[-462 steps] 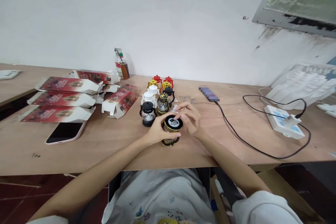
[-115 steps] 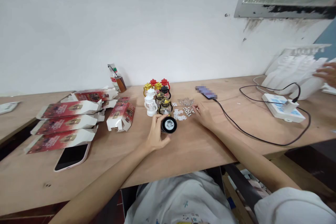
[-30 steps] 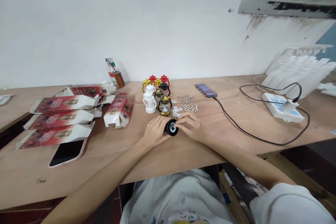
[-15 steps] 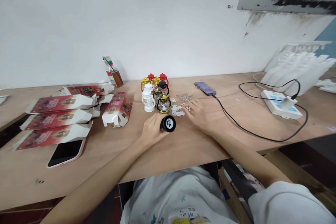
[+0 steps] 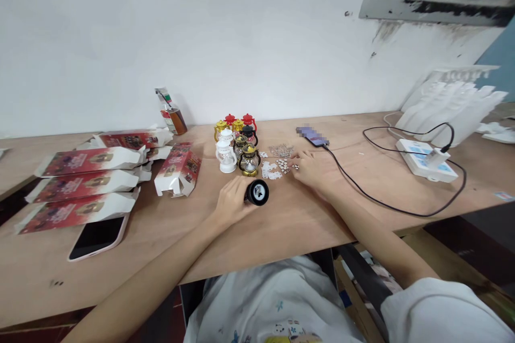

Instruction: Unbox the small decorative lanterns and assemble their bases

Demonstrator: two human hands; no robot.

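My left hand [image 5: 232, 198] is wrapped round a small black lantern [image 5: 257, 193], tipped so that its round underside, with an opening in a pale disc, faces me. My right hand [image 5: 308, 170] rests low over the table with its fingers bent and drawn together. Whatever its fingertips hold, if anything, is too small to make out. Right beside them lie several small round button cells [image 5: 283, 165]. White plastic pieces [image 5: 270, 170] and a heap of thin metal bits [image 5: 281, 150] are close by. Behind the left hand stand several miniature lanterns, among them a white one [image 5: 226, 156] and a bronze one [image 5: 250, 161].
Red printed boxes [image 5: 86, 182] lie at the left, partly over a phone [image 5: 98, 236]. One red box [image 5: 179, 169] is nearer the middle. A bottle [image 5: 174, 118] leans by the wall. To the right are a charging phone [image 5: 313, 136], its black cable [image 5: 364, 190] and a power strip [image 5: 426, 159].
My right hand has drawn back a little to the right, and more of the button cells now show. The left hand still holds the black lantern in nearly the same place.
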